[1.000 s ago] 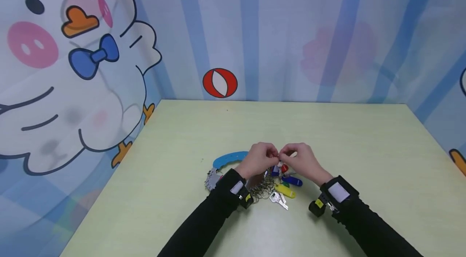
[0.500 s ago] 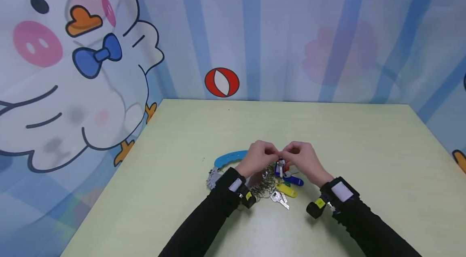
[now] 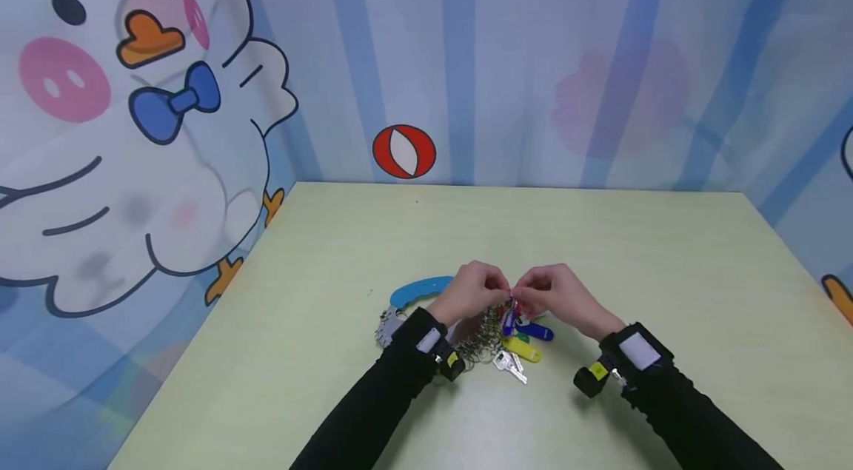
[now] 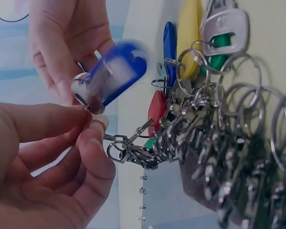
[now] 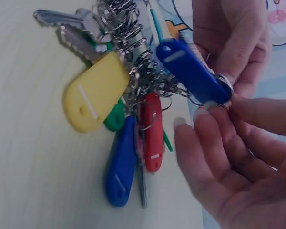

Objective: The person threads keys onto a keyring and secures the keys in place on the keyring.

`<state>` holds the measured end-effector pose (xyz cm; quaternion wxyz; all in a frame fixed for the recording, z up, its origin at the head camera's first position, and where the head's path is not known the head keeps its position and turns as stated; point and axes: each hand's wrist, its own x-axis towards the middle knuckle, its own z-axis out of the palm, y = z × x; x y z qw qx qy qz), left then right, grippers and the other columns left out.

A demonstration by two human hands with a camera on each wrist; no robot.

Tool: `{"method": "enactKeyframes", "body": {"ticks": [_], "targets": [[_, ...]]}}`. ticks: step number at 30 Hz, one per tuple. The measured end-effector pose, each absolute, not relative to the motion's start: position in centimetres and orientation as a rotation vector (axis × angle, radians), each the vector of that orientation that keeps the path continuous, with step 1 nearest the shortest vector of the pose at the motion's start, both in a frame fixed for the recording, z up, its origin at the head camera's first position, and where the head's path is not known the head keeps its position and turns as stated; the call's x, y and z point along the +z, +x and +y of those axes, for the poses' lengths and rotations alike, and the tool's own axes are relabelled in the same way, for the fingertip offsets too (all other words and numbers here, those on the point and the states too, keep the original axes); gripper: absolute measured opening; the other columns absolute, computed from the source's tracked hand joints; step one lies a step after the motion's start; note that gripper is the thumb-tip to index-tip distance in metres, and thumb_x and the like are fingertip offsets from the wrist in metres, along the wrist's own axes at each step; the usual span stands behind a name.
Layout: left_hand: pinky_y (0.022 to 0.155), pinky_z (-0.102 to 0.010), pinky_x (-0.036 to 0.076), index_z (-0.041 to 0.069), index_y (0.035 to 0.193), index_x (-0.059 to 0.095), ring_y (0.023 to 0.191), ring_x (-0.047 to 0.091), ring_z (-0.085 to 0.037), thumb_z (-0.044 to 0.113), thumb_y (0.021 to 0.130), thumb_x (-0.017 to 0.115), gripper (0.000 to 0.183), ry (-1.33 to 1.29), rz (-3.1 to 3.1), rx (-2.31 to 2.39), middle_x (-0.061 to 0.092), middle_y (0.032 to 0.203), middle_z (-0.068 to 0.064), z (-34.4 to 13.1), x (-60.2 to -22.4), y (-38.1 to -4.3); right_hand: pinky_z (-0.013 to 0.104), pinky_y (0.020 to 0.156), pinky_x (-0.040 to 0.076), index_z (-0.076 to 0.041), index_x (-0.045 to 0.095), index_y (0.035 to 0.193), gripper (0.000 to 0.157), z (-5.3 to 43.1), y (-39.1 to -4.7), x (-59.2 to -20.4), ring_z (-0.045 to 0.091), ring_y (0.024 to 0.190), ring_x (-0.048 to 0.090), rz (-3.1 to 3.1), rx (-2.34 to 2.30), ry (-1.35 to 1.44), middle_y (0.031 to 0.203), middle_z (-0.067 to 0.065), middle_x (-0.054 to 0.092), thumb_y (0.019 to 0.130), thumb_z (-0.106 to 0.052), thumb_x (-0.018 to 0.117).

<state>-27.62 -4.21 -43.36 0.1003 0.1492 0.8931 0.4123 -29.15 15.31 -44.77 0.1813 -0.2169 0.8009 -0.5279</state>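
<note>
My left hand (image 3: 472, 291) and right hand (image 3: 556, 296) meet fingertip to fingertip over a bunch of keys. Between them hangs a blue key tag (image 4: 121, 71), its window side blurred in the left wrist view. In the left wrist view, thumb and finger of my left hand (image 4: 62, 152) pinch the metal key ring at the tag's end. My right hand (image 5: 248, 148) pinches that same ring end in the right wrist view. A chain of many small metal rings and clasps (image 4: 214, 138) runs from beside my left fingers down to the table.
On the table (image 3: 300, 396) lie a yellow tag (image 5: 95, 95), a red tag (image 5: 152, 131), another blue tag (image 5: 120, 164), a green tag (image 5: 115, 117) and loose-lying keys (image 3: 512, 364). A blue curved band (image 3: 420, 290) with a grey toothed piece (image 3: 386, 327) lies left of the bunch.
My right hand and wrist have shifted slightly right and down. The blue tag hanging under the fingertips has turned; silver keys showed there half a second ago. My left hand stays nearly in place.
</note>
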Motion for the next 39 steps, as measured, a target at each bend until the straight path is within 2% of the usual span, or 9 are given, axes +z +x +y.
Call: {"method": "enactKeyframes", "body": {"ticks": [8, 20, 29, 36, 39], "targets": [[0.067, -0.017, 0.047, 0.008, 0.092, 0.071, 0.072, 0.057, -0.007, 0.009, 0.092, 0.063, 0.008, 0.565, 2.677, 1.173, 0.07, 0.085, -0.004, -4.2, -43.6, -27.5, 0.037, 0.072, 0.059, 0.005, 0.063, 0.109, 0.032, 15.7, -29.2, -45.0, 0.014, 0.068, 0.057, 2.006, -1.485, -0.682, 0.095, 0.026, 0.061, 0.099, -0.025, 0.054], [0.066, -0.015, 0.046, 0.005, 0.095, 0.071, 0.071, 0.055, -0.006, 0.008, 0.093, 0.062, 0.01, 0.624, 2.684, 1.116, 0.07, 0.086, -0.005, -4.3, -43.3, -27.5, 0.032, 0.072, 0.058, 0.003, 0.065, 0.109, 0.028, 16.0, -29.4, -44.6, 0.014, 0.068, 0.06, 2.015, -1.43, -0.786, 0.097, 0.03, 0.064, 0.1, -0.021, 0.052], [0.066, -0.015, 0.046, 0.006, 0.095, 0.071, 0.07, 0.055, -0.006, 0.008, 0.093, 0.062, 0.01, 0.64, 2.67, 1.098, 0.069, 0.085, -0.004, -4.2, -43.0, -27.6, 0.033, 0.073, 0.057, 0.002, 0.067, 0.105, 0.029, 16.4, -29.6, -44.8, 0.014, 0.068, 0.06, 1.984, -1.458, -0.797, 0.092, 0.03, 0.063, 0.099, -0.023, 0.054], [0.067, -0.015, 0.046, 0.005, 0.094, 0.071, 0.071, 0.055, -0.005, 0.008, 0.093, 0.062, 0.01, 0.667, 2.672, 1.063, 0.069, 0.086, -0.005, -4.2, -43.2, -27.6, 0.032, 0.072, 0.057, 0.002, 0.067, 0.106, 0.028, 16.3, -29.5, -44.9, 0.014, 0.068, 0.061, 2.007, -1.445, -0.783, 0.095, 0.029, 0.065, 0.098, -0.022, 0.055], [0.067, -0.015, 0.047, 0.005, 0.094, 0.071, 0.07, 0.055, -0.004, 0.007, 0.092, 0.062, 0.01, 0.673, 2.675, 1.055, 0.07, 0.086, -0.004, -4.1, -43.3, -27.6, 0.03, 0.07, 0.056, 0.003, 0.067, 0.103, 0.024, 16.0, -29.2, -44.7, 0.015, 0.068, 0.062, 2.081, -1.423, -0.769, 0.093, 0.027, 0.067, 0.098, -0.017, 0.054]]}}
